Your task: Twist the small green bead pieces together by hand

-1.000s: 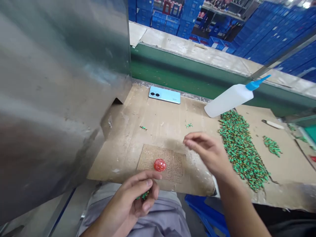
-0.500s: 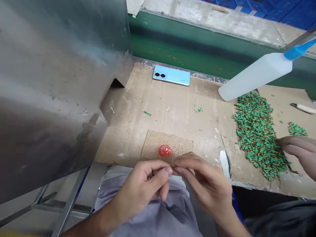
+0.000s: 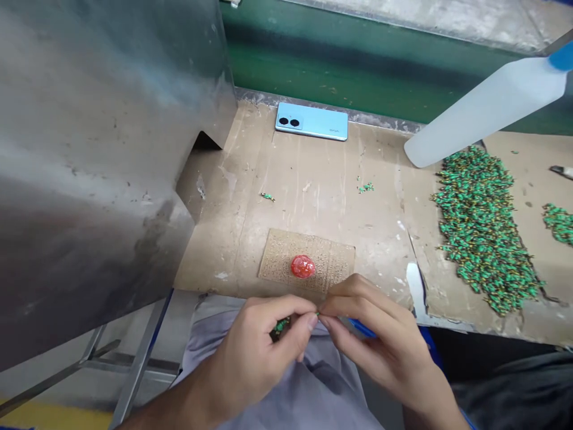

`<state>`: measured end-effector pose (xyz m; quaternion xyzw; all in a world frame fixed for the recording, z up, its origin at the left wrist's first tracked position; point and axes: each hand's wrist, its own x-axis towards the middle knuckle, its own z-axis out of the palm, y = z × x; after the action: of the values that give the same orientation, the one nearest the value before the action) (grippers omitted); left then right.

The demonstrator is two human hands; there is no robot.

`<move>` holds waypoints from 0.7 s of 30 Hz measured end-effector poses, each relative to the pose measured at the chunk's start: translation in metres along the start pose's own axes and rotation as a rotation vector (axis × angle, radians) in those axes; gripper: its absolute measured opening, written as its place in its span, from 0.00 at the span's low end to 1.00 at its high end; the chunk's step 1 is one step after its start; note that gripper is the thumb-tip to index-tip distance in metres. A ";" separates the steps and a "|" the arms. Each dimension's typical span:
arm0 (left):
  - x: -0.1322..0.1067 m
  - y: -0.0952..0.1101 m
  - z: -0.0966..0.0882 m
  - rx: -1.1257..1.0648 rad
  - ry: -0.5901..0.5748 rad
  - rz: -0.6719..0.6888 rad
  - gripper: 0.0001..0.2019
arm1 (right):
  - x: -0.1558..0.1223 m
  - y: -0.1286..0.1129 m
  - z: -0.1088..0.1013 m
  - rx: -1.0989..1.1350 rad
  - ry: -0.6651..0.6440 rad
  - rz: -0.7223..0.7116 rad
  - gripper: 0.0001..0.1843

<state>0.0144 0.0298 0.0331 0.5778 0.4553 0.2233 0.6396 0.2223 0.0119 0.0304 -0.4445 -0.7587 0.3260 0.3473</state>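
Note:
My left hand (image 3: 264,346) is curled over my lap and holds several small green parts (image 3: 281,326) in its palm. Its thumb and forefinger pinch one tiny green piece where they meet the fingertips of my right hand (image 3: 378,334), which is pinched shut on that same piece. Both hands hover just below the front edge of the cardboard-covered bench (image 3: 313,197). Just beyond the fingertips a red blob (image 3: 303,266) sits on a small cardboard square (image 3: 333,263). A large heap of green parts (image 3: 486,227) lies to the right.
A big sheet-metal housing (image 3: 98,155) fills the left. A light blue phone (image 3: 312,121) lies at the bench's back edge. A white squeeze bottle (image 3: 483,110) with a blue tip leans over the heap. A smaller green pile (image 3: 559,221) lies far right.
My right hand came back from above the bench to meet my left hand at my lap and now pinches a piece with it. Another person's hand seen at the far right has left view.

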 end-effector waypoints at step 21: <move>0.009 -0.006 -0.013 0.014 -0.083 -0.092 0.12 | 0.010 0.018 0.006 0.255 -0.176 0.126 0.07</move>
<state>0.0065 0.0422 0.0255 0.5695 0.4561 0.1661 0.6633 0.2225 0.0269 0.0148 -0.4132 -0.7093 0.4785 0.3118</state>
